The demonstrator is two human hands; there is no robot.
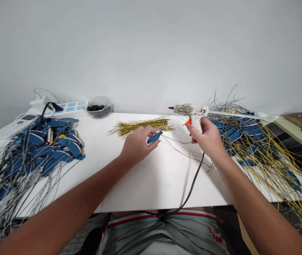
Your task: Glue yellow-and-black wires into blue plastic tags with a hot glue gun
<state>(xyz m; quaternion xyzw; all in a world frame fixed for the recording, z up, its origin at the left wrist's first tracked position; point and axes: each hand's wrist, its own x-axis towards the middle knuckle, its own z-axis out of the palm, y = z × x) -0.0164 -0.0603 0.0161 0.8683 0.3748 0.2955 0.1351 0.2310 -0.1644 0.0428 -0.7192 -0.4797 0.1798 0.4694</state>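
Note:
My left hand (139, 142) pinches a small blue part (154, 137) with thin wires trailing from its right end. My right hand (206, 134) is wrapped round the white handle of a hot glue gun (186, 109), its dark nozzle pointing left. An orange trigger (186, 122) sticks out in front of my fingers. From the gun's back runs a long clear glue stick (233, 114), and a black cord (195, 179) hangs from the grip. Just behind my left hand lies a bundle of yellow and black wires (143, 124).
Blue parts with grey wires (60, 148) are heaped at the left, near a power strip (72, 107) and a clear bowl of small black pieces (99, 108). At the right spreads a pile of blue parts with yellow wires (262, 152). A grey wall (151, 53) stands behind the white table (145, 187).

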